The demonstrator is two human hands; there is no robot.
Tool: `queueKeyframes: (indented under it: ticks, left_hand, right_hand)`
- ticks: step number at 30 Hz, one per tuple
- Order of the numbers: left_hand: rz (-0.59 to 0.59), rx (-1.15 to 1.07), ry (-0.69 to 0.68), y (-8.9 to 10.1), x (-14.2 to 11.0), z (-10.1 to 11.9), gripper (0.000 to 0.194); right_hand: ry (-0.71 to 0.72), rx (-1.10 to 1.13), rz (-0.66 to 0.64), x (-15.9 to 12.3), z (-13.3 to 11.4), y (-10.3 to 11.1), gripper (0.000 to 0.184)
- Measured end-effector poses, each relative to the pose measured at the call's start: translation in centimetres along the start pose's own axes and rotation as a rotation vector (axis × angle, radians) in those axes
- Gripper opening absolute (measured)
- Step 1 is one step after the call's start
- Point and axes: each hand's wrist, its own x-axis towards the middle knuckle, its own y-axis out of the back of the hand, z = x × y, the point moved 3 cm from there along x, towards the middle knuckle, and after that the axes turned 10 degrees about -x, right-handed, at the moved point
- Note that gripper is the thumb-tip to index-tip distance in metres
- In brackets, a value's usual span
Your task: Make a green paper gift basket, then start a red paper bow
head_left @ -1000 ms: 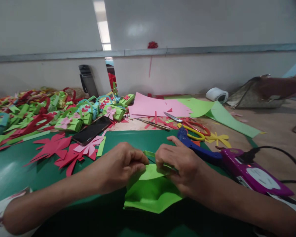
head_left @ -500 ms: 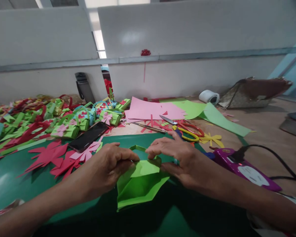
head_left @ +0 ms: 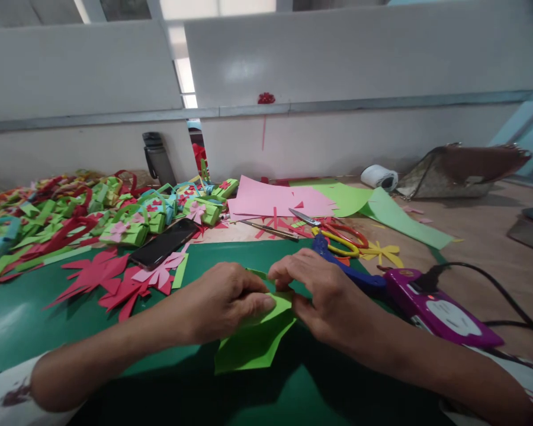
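Between my hands is a folded green paper bag (head_left: pixel 253 349), its open side facing me and a thin strip handle partly showing at the far side. My left hand (head_left: pixel 233 302) is closed on its upper left edge, thumb on top. My right hand (head_left: pixel 320 290) pinches the upper right edge, with the fingertips partly hidden behind the paper. The bag is held just over the green mat (head_left: pixel 328 390). To the left lie red paper flowers (head_left: pixel 100 272), a pink paper flower (head_left: pixel 162 269) and a black phone (head_left: pixel 164 242).
Small paper bags (head_left: pixel 124 231) are heaped at the left. Pink paper (head_left: pixel 270 198), scissors (head_left: pixel 350 234) and a tweezers-like tool (head_left: pixel 270 229) lie behind. At the right are a blue glue gun (head_left: pixel 350 269), a purple power strip (head_left: pixel 444 313) with cables, and a handbag (head_left: pixel 462 171).
Both hands have shifted a little on the bag's top edge, and the left thumb now lies further over it. The bag's opening looks narrower. The camera view has tilted up.
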Motion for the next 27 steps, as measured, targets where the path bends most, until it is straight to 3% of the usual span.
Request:
queueKeyframes:
  ticks: [5,9,17,23,27]
  left_hand:
    - [-0.020,-0.133,0.064,-0.4,0.3,-0.3,0.025]
    - [-0.004,-0.145,0.080,-0.6,0.3,-0.5,0.022]
    - [0.077,0.032,0.066,-1.0,0.4,-0.5,0.021]
    - [0.144,0.142,0.002,-1.1,0.3,-0.1,0.027]
    - [0.178,0.241,-0.064,-1.5,0.3,0.3,0.027]
  right_hand:
    - [-0.081,0.011,-0.058,-0.1,0.2,-0.1,0.025]
    - [-0.143,0.014,-0.180,0.2,0.4,0.4,0.023]
    - [-0.250,-0.051,-0.379,0.5,0.6,1.7,0.018]
    - [-0.152,-0.009,-0.384,0.5,0.2,1.8,0.023]
    - [-0.192,0.020,-0.396,0.4,0.3,0.9,0.019]
